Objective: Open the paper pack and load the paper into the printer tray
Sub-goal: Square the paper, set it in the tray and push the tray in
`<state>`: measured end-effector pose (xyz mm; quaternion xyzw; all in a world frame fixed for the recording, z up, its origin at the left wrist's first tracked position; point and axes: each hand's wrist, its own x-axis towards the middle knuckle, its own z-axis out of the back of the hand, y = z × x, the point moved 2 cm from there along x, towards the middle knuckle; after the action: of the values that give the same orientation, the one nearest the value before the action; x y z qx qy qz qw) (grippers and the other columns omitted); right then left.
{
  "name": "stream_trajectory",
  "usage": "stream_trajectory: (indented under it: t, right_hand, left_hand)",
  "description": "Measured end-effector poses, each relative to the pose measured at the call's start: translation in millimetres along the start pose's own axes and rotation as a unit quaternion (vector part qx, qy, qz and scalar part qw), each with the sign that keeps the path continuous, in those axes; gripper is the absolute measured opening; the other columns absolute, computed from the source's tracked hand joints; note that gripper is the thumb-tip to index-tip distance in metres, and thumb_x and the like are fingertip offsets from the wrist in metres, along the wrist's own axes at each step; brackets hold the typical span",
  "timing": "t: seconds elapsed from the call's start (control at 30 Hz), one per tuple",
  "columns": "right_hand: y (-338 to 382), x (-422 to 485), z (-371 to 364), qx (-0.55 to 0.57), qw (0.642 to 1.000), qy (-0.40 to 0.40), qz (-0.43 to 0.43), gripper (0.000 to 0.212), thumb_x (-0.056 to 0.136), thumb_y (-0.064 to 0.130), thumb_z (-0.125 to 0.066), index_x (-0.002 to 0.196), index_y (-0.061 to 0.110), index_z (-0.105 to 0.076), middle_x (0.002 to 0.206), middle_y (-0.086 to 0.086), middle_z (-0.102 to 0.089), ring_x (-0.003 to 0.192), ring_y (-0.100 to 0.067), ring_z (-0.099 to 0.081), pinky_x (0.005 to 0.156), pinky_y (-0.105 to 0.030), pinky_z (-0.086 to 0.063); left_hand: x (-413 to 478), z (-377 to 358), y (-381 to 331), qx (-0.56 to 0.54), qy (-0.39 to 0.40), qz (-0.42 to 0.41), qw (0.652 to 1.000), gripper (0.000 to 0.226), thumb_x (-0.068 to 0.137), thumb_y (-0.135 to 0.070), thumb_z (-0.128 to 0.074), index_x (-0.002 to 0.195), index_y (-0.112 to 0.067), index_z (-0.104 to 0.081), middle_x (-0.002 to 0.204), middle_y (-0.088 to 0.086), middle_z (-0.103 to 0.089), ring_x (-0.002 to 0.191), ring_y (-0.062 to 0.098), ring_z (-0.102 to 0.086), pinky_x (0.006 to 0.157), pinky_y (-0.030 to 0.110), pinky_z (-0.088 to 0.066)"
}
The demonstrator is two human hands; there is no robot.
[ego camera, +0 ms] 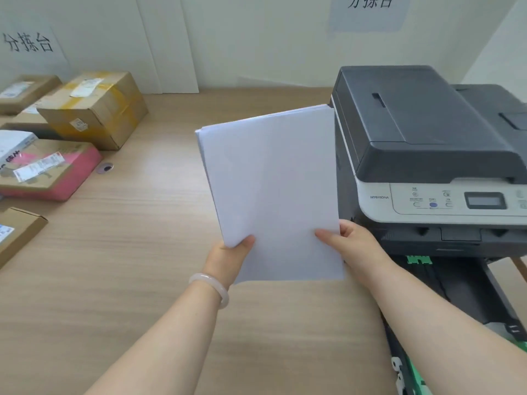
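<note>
A stack of white paper is held up above the wooden table, tilted, just left of the printer. My left hand grips its lower left edge with the thumb on top. My right hand grips the lower right edge. The printer is dark grey on top with a light control panel. Its paper tray is pulled out at the front, black inside with green guides, partly hidden by my right forearm. A white paper pack lies at the far left, cut off by the frame edge.
Several cardboard parcels and a pink parcel lie along the left side of the wooden table. A small round grommet sits in the tabletop. White wall panels with signs stand behind.
</note>
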<state>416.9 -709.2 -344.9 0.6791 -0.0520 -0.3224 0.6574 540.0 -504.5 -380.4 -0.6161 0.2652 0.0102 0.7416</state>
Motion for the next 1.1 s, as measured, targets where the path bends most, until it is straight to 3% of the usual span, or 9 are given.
stream_trajectory:
  t: [0.07, 0.13, 0.23, 0.4, 0.57, 0.73, 0.97, 1.03, 1.1]
  right_hand:
    - [11.1, -3.8, 2.0, 0.141, 0.989, 0.029, -0.023, 0.026, 0.084, 0.022, -0.069, 0.108, 0.011, -0.071, 0.116, -0.015, -0.071, 0.103, -0.029, -0.068, 0.093, -0.047, -0.050]
    - [20.2, -10.0, -7.6, 0.244, 0.968, 0.051, -0.033, 0.032, 0.083, 0.023, -0.068, 0.112, 0.011, -0.068, 0.119, -0.013, -0.070, 0.103, -0.027, -0.068, 0.089, -0.041, -0.054]
    - [27.6, -24.0, -36.7, 0.341, 0.937, 0.065, -0.042, 0.035, 0.082, 0.023, -0.066, 0.116, 0.016, -0.064, 0.112, -0.006, -0.074, 0.098, -0.023, -0.071, 0.082, -0.039, -0.057]
    - [18.4, -34.9, -65.9, 0.247, 0.968, -0.006, -0.031, 0.024, 0.095, 0.015, -0.055, 0.119, 0.014, -0.060, 0.114, -0.005, -0.072, 0.104, -0.025, -0.068, 0.087, -0.040, -0.055]
    - [9.0, -38.7, -42.9, 0.148, 0.989, -0.009, -0.021, 0.021, 0.094, 0.015, -0.055, 0.112, 0.019, -0.065, 0.108, -0.001, -0.074, 0.099, -0.023, -0.069, 0.079, -0.037, -0.055]
    - [-8.4, -37.8, -0.4, 0.121, 0.990, 0.021, -0.067, 0.026, 0.093, 0.013, -0.058, 0.118, 0.017, -0.063, 0.110, -0.007, -0.074, 0.101, -0.029, -0.070, 0.084, -0.042, -0.054]
    - [-28.0, -37.9, 27.8, 0.109, 0.989, 0.040, -0.090, 0.029, 0.092, 0.011, -0.057, 0.120, 0.013, -0.062, 0.115, -0.011, -0.072, 0.108, -0.031, -0.066, 0.095, -0.046, -0.050]
    - [-32.7, -36.6, 26.0, 0.089, 0.992, 0.040, -0.083, 0.030, 0.091, 0.012, -0.059, 0.120, 0.011, -0.063, 0.114, -0.011, -0.073, 0.107, -0.031, -0.067, 0.095, -0.046, -0.050]
    - [-37.4, -34.4, 20.8, 0.056, 0.996, 0.021, -0.068, 0.026, 0.091, 0.014, -0.061, 0.116, 0.012, -0.066, 0.110, -0.009, -0.074, 0.104, -0.030, -0.069, 0.096, -0.048, -0.050]
  left_hand:
    - [-5.0, 4.0, -10.0, -0.066, 0.002, 0.016, 0.998, 0.012, 0.084, -0.032, -0.068, 0.094, -0.025, -0.069, 0.097, -0.007, -0.070, 0.094, 0.018, -0.065, 0.090, 0.038, -0.049]
    - [-12.3, -0.1, -16.6, -0.149, 0.006, 0.040, 0.988, 0.022, 0.086, -0.027, -0.066, 0.107, -0.017, -0.067, 0.100, -0.004, -0.072, 0.093, 0.019, -0.067, 0.088, 0.040, -0.052]
    - [-24.4, -16.2, -23.6, -0.240, 0.013, 0.068, 0.968, 0.021, 0.089, -0.022, -0.063, 0.109, -0.014, -0.065, 0.103, 0.003, -0.072, 0.094, 0.023, -0.068, 0.079, 0.038, -0.055]
    - [-44.3, -33.5, -24.7, -0.284, 0.039, 0.108, 0.952, 0.025, 0.090, -0.026, -0.062, 0.109, -0.010, -0.065, 0.105, 0.007, -0.073, 0.095, 0.025, -0.070, 0.081, 0.040, -0.056]
    - [-53.8, -18.9, -17.8, -0.300, 0.092, 0.094, 0.945, 0.032, 0.087, -0.025, -0.064, 0.117, -0.013, -0.063, 0.113, 0.006, -0.072, 0.105, 0.026, -0.068, 0.084, 0.042, -0.056]
    - [-37.8, 39.0, -11.9, -0.429, 0.023, 0.079, 0.900, 0.028, 0.091, -0.026, -0.055, 0.117, -0.017, -0.062, 0.099, 0.006, -0.076, 0.095, 0.026, -0.068, 0.069, 0.039, -0.060]
    - [-21.7, 78.3, -6.0, -0.167, 0.150, 0.170, 0.960, 0.033, 0.089, -0.039, -0.054, 0.111, -0.018, -0.067, 0.102, 0.004, -0.073, 0.090, 0.028, -0.068, 0.069, 0.036, -0.056]
    - [-20.2, 69.5, -5.7, -0.084, 0.146, 0.163, 0.972, 0.031, 0.088, -0.029, -0.061, 0.115, -0.013, -0.066, 0.107, 0.008, -0.074, 0.097, 0.029, -0.069, 0.076, 0.038, -0.056]
    - [-17.7, 56.4, -3.0, -0.031, 0.095, 0.131, 0.986, 0.032, 0.087, -0.020, -0.066, 0.115, -0.005, -0.065, 0.099, 0.010, -0.074, 0.088, 0.026, -0.071, 0.073, 0.035, -0.056]
